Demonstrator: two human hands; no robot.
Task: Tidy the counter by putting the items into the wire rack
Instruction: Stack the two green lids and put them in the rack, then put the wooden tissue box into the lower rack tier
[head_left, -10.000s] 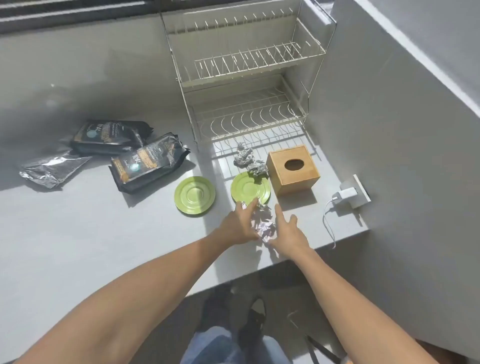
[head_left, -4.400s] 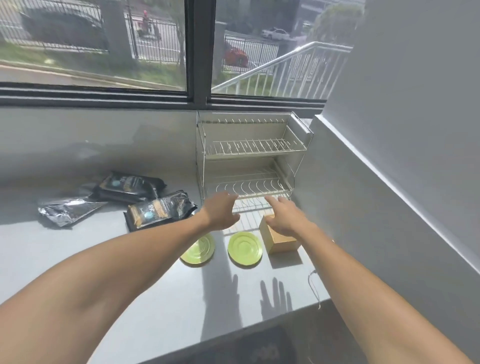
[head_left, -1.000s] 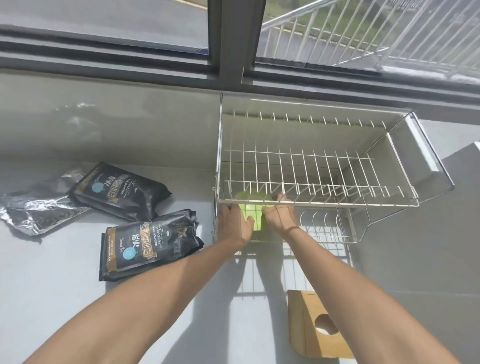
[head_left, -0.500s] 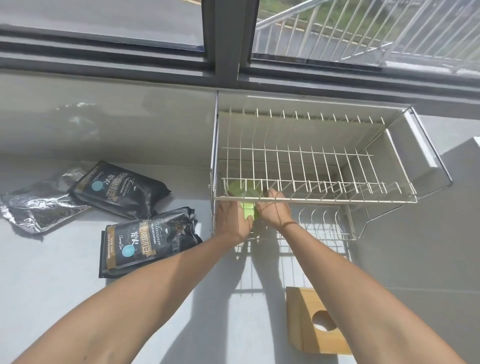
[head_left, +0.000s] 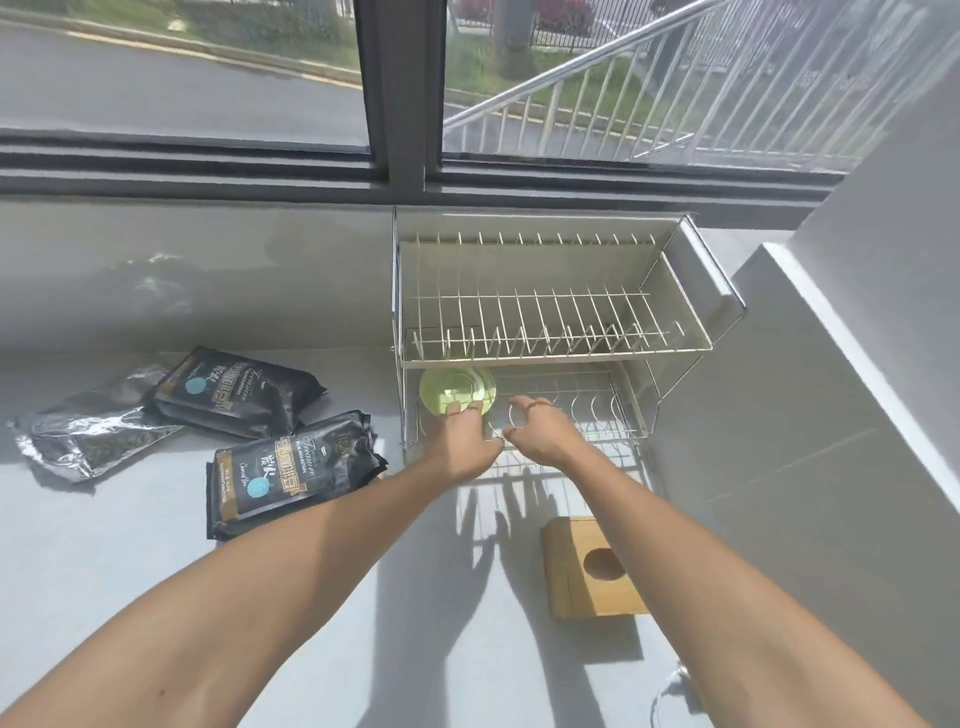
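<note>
A two-tier white wire rack (head_left: 550, 353) stands against the back wall under the window. Green plates (head_left: 457, 391) stand upright at the left end of its lower tier. My left hand (head_left: 460, 441) is just in front of the plates, fingers spread, its fingertips close to their lower rim and holding nothing. My right hand (head_left: 540, 431) hovers beside it over the lower tier's front edge, fingers apart and empty. The upper tier holds nothing.
Two black coffee bags (head_left: 234, 389) (head_left: 291, 470) and a silver foil pouch (head_left: 88, 436) lie on the grey counter to the left. A wooden tissue box (head_left: 592, 566) sits in front of the rack. A white wall rises at the right.
Both hands have drawn back out of the lower tier and opened. The green plates now stand in the rack on their own. The camera has pulled back.
</note>
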